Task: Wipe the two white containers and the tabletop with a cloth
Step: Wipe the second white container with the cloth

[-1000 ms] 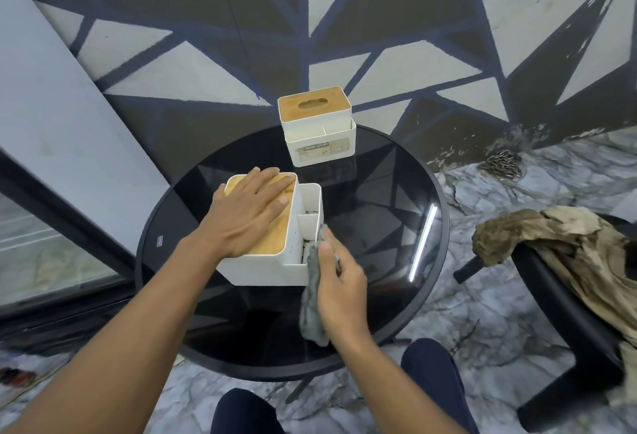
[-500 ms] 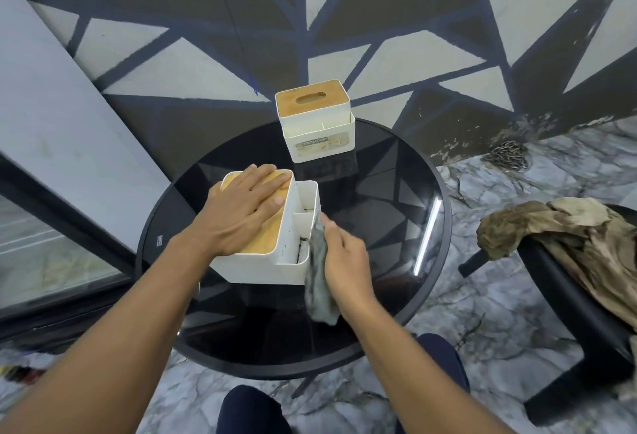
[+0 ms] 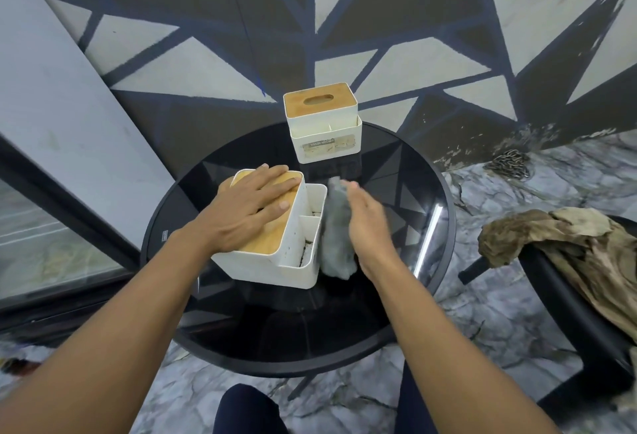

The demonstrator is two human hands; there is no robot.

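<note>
Two white containers with wooden lids stand on a round black glass tabletop. The near container sits at centre-left, and my left hand lies flat on its lid with straight fingers. My right hand, blurred by motion, presses a grey cloth against the container's right side wall with fingers stretched forward. The far container, with a worn label on its front, stands at the table's back edge, untouched.
A black chair draped with a crumpled tan cloth stands to the right of the table. A patterned wall runs behind, a glass pane at left, marble floor all round. A chain lies by the wall.
My right hand has slid the cloth forward along the near container's right side, from its near corner toward its far end. My left hand has stayed on the lid.
</note>
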